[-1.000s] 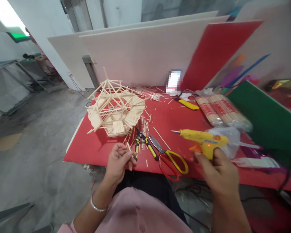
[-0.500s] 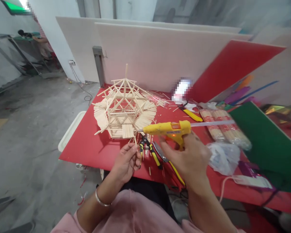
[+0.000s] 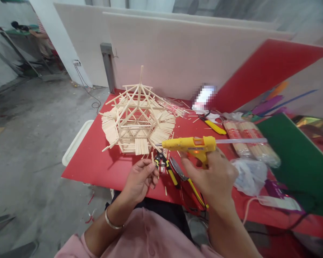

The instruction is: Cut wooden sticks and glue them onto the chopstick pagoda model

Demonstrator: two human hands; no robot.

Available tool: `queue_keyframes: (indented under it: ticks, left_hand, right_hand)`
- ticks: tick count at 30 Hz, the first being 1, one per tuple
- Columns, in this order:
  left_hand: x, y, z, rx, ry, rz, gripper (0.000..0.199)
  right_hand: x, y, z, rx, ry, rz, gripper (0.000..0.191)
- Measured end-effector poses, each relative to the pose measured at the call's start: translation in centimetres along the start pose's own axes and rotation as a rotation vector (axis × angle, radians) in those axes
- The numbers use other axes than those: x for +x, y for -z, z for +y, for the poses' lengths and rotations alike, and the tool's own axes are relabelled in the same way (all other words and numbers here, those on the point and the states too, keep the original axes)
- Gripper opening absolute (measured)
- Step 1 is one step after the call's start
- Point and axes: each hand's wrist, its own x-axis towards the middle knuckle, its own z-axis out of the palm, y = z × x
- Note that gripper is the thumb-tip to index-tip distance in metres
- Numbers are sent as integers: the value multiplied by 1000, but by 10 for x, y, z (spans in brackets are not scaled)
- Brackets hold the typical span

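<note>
Evidently light and stiff, the thin stick [image 3: 152, 157] stands nearly upright in the left hand [image 3: 142, 177], pinched between thumb and fingers above the near edge of the table; so slim a piece would probably snap if bent hard, and a low hold like this leaves its top end bare. Just above that end points the metal nozzle of the yellow glue gun [image 3: 188, 144], apart from it as far as the view shows. The right hand [image 3: 214, 175] is wrapped around the gun's handle, likely the right place to hold it, since the nozzle should be hot; a translucent glue stick [image 3: 242, 141] juts from the back. Right behind the left hand sits the stick model [image 3: 138, 114], an open lattice with fanned eaves and a spire; it looks rigid but fragile at its glued joints, so its base seems a safer hold than the projecting rods. Crowding the space between the hands, the black-and-yellow pliers [image 3: 171, 175] and the scissors [image 3: 177, 168] lie on the red table [image 3: 97, 168] among loose offcuts. Farther right are a crumpled plastic bag [image 3: 250, 175], wrapped stick bundles [image 3: 244, 139] and a green board [image 3: 293, 154]; tall white boards [image 3: 177, 57] close off the back.
</note>
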Motion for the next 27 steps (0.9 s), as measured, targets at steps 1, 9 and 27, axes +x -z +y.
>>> queue_keyframes:
  ticks: [1, 9, 27]
  left_hand:
    - [0, 0, 0, 4, 3, 1, 39]
    - [-3, -1, -3, 14, 83, -24, 32]
    - [-11, -10, 0, -150, 229, 57, 20]
  right_hand:
    - [-1, 0, 1, 7, -28, -9, 38]
    - [-11, 7, 9, 145, -196, -57, 39]
    - [-25, 10, 15, 183, -260, -90, 36]
